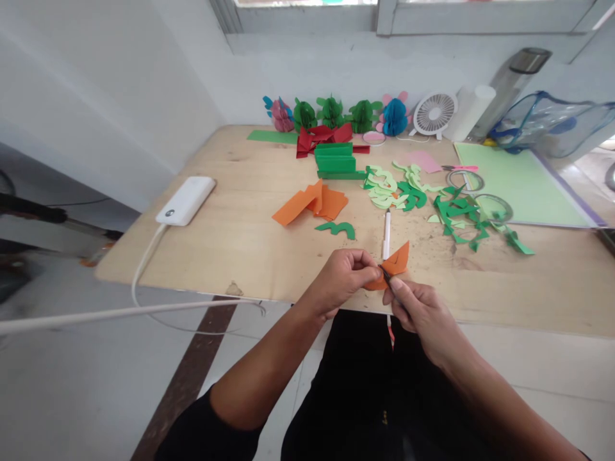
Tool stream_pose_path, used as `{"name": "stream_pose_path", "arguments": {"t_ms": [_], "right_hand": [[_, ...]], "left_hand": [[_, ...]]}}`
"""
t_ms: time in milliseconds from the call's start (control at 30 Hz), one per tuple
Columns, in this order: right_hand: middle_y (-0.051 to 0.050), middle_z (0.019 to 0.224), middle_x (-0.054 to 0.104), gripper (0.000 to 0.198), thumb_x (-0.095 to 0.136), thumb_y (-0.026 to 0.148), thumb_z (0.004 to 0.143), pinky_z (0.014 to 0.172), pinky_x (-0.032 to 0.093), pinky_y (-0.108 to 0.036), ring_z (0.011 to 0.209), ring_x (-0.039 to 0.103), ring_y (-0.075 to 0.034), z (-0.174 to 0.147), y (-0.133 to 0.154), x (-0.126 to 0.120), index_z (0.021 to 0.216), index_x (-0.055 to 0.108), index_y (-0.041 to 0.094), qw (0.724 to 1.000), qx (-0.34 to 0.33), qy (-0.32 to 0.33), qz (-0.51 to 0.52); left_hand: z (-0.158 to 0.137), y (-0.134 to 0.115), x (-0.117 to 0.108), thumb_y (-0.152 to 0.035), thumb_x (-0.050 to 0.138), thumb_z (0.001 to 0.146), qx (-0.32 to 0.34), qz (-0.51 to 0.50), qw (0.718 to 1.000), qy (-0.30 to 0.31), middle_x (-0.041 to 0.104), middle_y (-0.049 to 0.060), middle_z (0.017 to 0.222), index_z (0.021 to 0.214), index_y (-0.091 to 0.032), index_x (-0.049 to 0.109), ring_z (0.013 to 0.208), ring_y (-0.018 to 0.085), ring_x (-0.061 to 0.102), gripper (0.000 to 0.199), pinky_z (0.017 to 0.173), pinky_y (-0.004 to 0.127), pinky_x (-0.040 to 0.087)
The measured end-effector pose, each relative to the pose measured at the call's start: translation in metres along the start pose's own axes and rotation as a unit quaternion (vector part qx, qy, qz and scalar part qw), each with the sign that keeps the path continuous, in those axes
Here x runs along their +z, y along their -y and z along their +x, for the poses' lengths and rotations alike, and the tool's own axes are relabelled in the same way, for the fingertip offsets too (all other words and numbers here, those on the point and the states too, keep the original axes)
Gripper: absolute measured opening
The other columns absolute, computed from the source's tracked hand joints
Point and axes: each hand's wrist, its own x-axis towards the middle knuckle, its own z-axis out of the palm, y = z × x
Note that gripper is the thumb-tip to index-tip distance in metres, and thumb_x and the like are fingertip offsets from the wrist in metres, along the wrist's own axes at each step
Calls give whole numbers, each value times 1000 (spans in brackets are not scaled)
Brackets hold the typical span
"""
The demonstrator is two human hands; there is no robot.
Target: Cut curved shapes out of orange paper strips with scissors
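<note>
Wearing black clothing (355, 390) nearest the camera, with bare forearms (273, 352) stretched over the near edge of a pale wooden table (250, 218). Pinches an angular orange paper piece (400, 257) firmly in the left hand (348, 278), at the left side of the sheet, right of the table's middle and close to the near edge. Clenches the right hand (418, 304) around a small dark tool (386, 276), probably scissors, though hard to tell behind the grip, with the narrow end against the orange sheet.

Has a slim white pen (387, 234) just beyond the paper. Next, to the left, a wavy green paper cutout (342, 228) and, farther off, a loose pile of orange paper sheets (331, 202). Beyond the pen, a heap of curly pale-green paper cutouts (382, 179); to the right, scattered green paper scraps (454, 208). Farther still, folded dark-green paper (335, 160) and crumpled-looking red paper (324, 136).

At the far side by the wall, a row of rounded pink, green and blue paper figures (331, 114), then a small white round fan (435, 114) to the right. Out at the far right, a pale-green flat folder (523, 186). At the left, a white rectangular power bank (186, 200), joined to a white cable (140, 272).
</note>
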Motion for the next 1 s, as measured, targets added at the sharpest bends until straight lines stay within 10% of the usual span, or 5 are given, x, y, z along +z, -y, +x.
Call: {"name": "stream_pose_path", "arguments": {"t_ms": [600,1000], "right_hand": [[8,46,33,47,56,61,81,37,13,-22,40,21,-6,7,-5,-4,72,60,15,998,0,10,54],[5,56,43,32,70,46,74,42,26,-22,48,32,-9,22,-4,-8,87,64,17,985,-92,-147,-15]], "left_hand": [[0,22,7,-18,75,60,-2,-104,992,-78,66,1,66,67,-15,59,61,12,60,18,62,25,50],[4,27,31,-20,78,59,27,-193,967,-164,70,2,66,79,-16,57,60,13,65,29,63,25,52]]}}
